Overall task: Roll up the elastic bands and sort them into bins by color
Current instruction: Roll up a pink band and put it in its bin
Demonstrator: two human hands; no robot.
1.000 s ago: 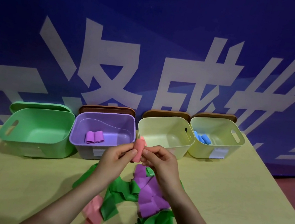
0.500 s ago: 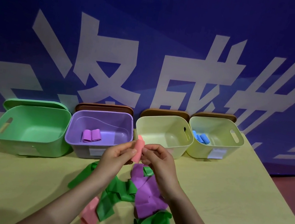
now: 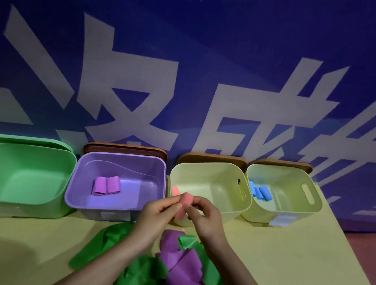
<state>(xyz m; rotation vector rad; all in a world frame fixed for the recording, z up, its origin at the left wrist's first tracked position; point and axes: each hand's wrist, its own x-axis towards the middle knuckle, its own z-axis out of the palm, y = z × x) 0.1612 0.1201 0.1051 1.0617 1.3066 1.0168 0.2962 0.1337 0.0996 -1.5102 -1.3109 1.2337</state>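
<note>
Left bin [image 3: 12,176]: green
Second bin [image 3: 120,180]: purple, two purple rolls [image 3: 107,185] inside
Third bin [image 3: 209,186]: pale yellow
Right bin [image 3: 283,194]: pale yellow, blue rolls [image 3: 259,192] inside
Held roll [image 3: 183,205]: pink
Loose bands [image 3: 183,277]: green and purple
Tabletop [image 3: 296,274]: yellow-green
Wall [image 3: 199,44]: blue, grey-white lettering

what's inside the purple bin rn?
Two rolled purple bands lie side by side on the floor of the purple bin. Its near wall hides the front strip of the floor.

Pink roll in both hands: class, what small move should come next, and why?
Probably drop the pink roll, pinched by left hand and right hand, into the near yellow bin right behind it: purple bin holds purple rolls, far bin blue.
</note>
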